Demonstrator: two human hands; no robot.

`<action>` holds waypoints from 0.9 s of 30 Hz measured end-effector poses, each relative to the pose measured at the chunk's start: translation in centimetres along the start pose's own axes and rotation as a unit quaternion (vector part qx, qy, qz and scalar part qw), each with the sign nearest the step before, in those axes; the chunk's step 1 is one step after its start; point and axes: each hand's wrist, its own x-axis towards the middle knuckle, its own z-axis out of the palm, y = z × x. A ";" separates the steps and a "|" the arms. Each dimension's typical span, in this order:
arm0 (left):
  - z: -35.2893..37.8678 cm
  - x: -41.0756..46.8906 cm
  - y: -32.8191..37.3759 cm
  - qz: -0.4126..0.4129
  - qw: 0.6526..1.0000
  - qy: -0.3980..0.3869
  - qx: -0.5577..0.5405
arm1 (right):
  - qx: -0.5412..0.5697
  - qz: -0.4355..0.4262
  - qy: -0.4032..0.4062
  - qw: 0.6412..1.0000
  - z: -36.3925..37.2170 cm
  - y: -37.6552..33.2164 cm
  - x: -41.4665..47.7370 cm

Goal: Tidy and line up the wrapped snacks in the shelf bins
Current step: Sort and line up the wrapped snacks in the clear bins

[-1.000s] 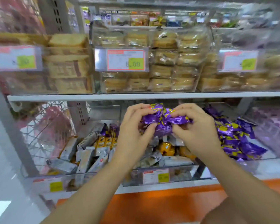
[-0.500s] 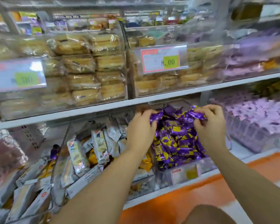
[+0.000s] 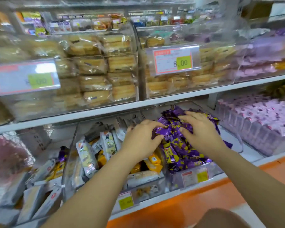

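A heap of purple-and-yellow wrapped snacks point(image 3: 179, 150) fills a clear bin point(image 3: 194, 177) on the lower shelf. My left hand point(image 3: 141, 140) is at the heap's left edge, and its thumb and curled fingers pinch some purple wrappers. My right hand point(image 3: 202, 130) lies on top of the heap with spread fingers, pressing down. To the left, another clear bin point(image 3: 69, 162) holds a jumble of silver and yellow snack packs point(image 3: 105, 145), partly hidden by my left forearm.
Clear bins of wrapped bread slices point(image 3: 95, 71) with price tags point(image 3: 174, 61) fill the shelf above. A bin of pink wrapped snacks point(image 3: 260, 116) stands to the right, grey packs point(image 3: 31, 195) to the far left. An orange ledge point(image 3: 187, 203) runs below the shelf.
Both hands carried a bunch of purple snacks from above the mixed bin to the right and lowered them onto the purple heap. The right hand has flattened on top.
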 end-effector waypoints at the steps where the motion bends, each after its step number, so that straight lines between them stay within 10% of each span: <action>1: -0.6 -1.0 -0.6 0.002 0.999 0.015 -0.030 | 0.013 -0.018 0.005 1.000 0.1 -1.6 -0.1; 16: -7.8 -12.3 -18.9 -0.155 0.977 0.117 -0.086 | 0.124 -0.157 -0.210 0.957 9.5 -23.9 1.4; 27: -6.1 -10.0 -29.8 -0.179 0.974 -0.062 0.125 | 0.081 -0.174 -0.313 0.930 12.4 -24.9 3.2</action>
